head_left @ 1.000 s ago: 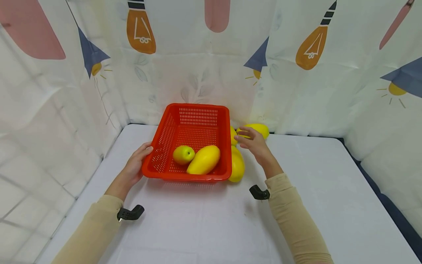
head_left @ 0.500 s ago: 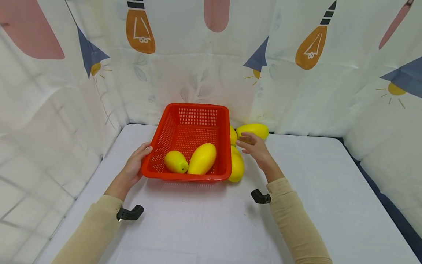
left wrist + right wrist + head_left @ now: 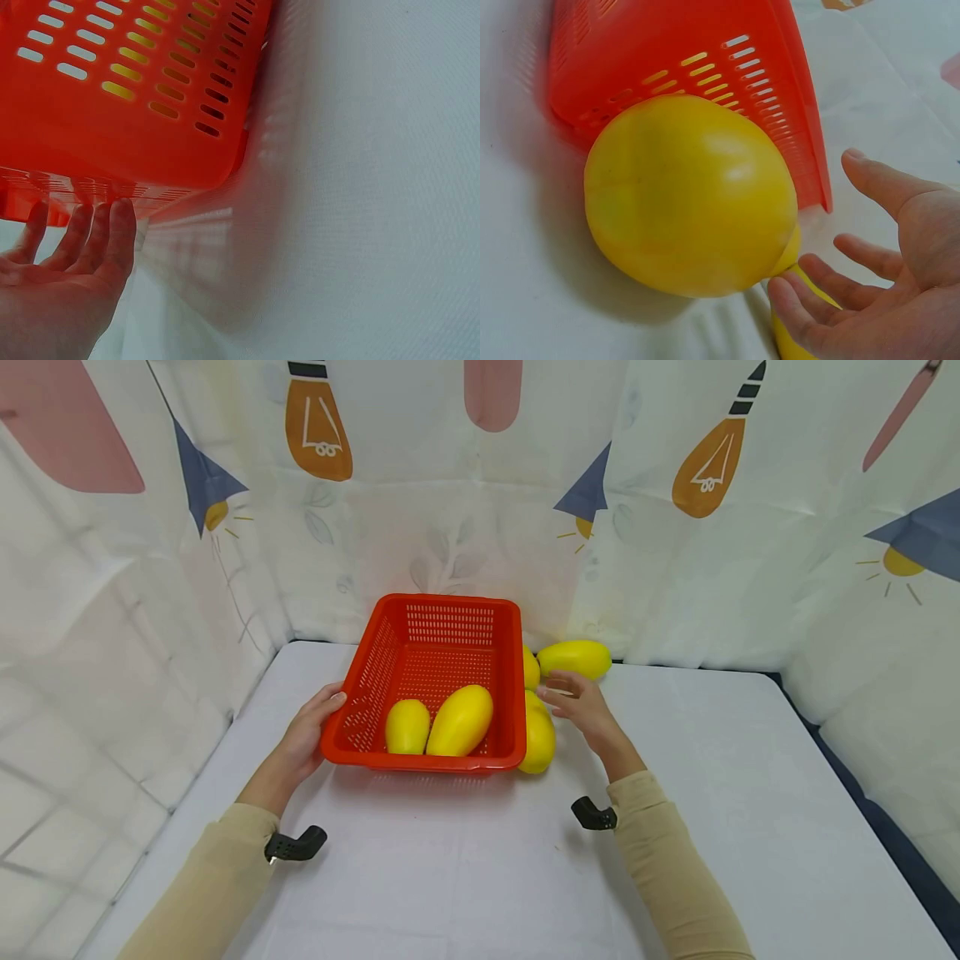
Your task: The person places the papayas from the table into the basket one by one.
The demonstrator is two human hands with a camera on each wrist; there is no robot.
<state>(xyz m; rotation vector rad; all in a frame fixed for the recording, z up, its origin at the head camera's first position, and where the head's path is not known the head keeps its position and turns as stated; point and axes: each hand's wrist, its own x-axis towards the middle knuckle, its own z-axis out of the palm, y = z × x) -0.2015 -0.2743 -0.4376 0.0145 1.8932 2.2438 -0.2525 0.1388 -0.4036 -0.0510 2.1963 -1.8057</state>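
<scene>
In the head view, a red plastic basket (image 3: 453,662) holds two yellow mangoes, a larger mango (image 3: 461,720) and a smaller mango (image 3: 407,727), both near its front wall. My left hand (image 3: 303,735) touches the basket's left side; in the left wrist view its extended fingers (image 3: 94,240) meet the outer wall. My right hand (image 3: 585,710) hovers right of the basket with loosely bent fingers and nothing in its grasp. Beside it, a mango (image 3: 690,195) lies against the basket's outer right wall.
Behind my right hand lies another mango (image 3: 576,657), with a further mango (image 3: 531,670) partly hidden by the basket. A white-covered table (image 3: 480,877) bears everything. Patterned cloth (image 3: 420,510) hangs close behind the basket and along both sides.
The smaller mango has rolled and turned inside the basket, and the larger one has shifted slightly left. My right hand has drawn back a little toward me; my left hand stays at the basket.
</scene>
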